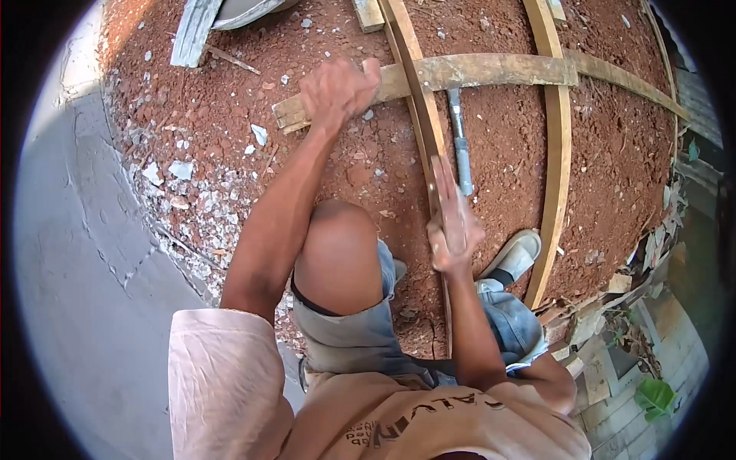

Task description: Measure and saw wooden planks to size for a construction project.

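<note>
A wooden frame of long battens and crosspieces lies over reddish soil. My left hand (335,88) is closed round the left part of a wooden crosspiece (491,70), near its free end. My right hand (458,234), slightly blurred, grips a long wooden batten (416,65), its fingers stretched along the wood and thumb at the left side. That batten crosses the crosspiece and runs down between my legs. Just right of it, a tool with a metal shaft and blue-grey grip (462,161) lies on the soil; its upper end is hidden by the crosspiece.
A second long batten (558,146) runs parallel on the right, beside my shoe (520,254). Grey smooth concrete (84,253) borders the soil at left. A weathered board (193,34) and grey basin (245,14) stand at the upper left. Debris and tiles (644,360) lie lower right.
</note>
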A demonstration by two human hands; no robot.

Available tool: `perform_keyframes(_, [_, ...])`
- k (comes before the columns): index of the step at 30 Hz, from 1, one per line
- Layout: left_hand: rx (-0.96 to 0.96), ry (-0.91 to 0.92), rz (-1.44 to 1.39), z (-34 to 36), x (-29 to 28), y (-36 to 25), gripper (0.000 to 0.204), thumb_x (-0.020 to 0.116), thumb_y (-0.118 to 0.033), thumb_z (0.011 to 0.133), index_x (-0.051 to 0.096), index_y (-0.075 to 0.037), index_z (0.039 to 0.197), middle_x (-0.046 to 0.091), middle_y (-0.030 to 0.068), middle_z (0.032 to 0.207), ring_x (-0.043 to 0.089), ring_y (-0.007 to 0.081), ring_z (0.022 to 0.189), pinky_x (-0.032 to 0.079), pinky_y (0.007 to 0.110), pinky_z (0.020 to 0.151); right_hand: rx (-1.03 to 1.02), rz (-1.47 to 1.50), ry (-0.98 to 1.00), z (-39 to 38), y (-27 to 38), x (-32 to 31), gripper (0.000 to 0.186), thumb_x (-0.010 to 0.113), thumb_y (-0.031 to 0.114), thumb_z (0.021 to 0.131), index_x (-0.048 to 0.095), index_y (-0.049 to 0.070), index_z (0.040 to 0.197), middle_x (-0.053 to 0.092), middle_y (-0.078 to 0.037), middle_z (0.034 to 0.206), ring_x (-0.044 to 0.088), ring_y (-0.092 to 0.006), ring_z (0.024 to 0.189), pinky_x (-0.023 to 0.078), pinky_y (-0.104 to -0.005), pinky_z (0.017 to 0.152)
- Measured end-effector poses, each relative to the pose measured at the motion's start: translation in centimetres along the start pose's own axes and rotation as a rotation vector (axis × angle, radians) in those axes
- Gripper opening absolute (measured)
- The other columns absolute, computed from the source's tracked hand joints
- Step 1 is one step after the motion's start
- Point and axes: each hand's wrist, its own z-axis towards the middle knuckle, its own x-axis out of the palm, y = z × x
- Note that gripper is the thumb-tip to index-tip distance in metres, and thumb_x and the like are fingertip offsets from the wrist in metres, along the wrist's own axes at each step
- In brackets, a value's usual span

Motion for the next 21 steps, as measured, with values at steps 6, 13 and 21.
perform_keyframes(6, [-0.028, 0.112, -0.005, 0.5, -2.9, -1.6, 0.052, 0.050, -0.047, 0.088, 0.057, -0.005, 0.056, 0.047, 0.0045, 0.047, 0.041, 0.0178, 0.042, 0.031, 0.041, 0.038, 0.091, 0.073, -0.006, -2.5, -3.2, 0.1, 0.062, 0.059, 0.008, 0.079, 0.060, -0.007, 0.140, 0.068, -0.023, 0.133, 0.070, -0.0266, 0.091, 0.055, -0.0357, 0.081])
perform_keyframes(13, [-0.015, -0.028, -0.046, 0.2, -0.9, -0.8, 0.049, 0.051, -0.044, 0.085, 0.046, -0.012, 0.049, 0.037, -0.0005, 0.043, 0.031, 0.0154, 0.039, 0.026, 0.039, 0.036, -0.012, -0.053, 0.097, -4.0, 1.6, -2.6, 0.075, 0.049, 0.024, 0.086, 0.045, -0.007, 0.154, 0.057, -0.021, 0.147, 0.061, -0.0248, 0.114, 0.050, -0.0343, 0.094])
perform_keyframes(21, [0.095, -0.177, -0.039, 0.1, -1.9, -1.3, 0.053, 0.048, -0.050, 0.089, 0.048, -0.012, 0.053, 0.043, 0.0014, 0.047, 0.038, 0.0182, 0.044, 0.034, 0.044, 0.041, -0.020, -0.003, 0.025, -4.0, -3.2, -1.0, 0.075, 0.055, 0.006, 0.075, 0.050, -0.007, 0.149, 0.065, -0.021, 0.139, 0.072, -0.0239, 0.096, 0.056, -0.0307, 0.076])
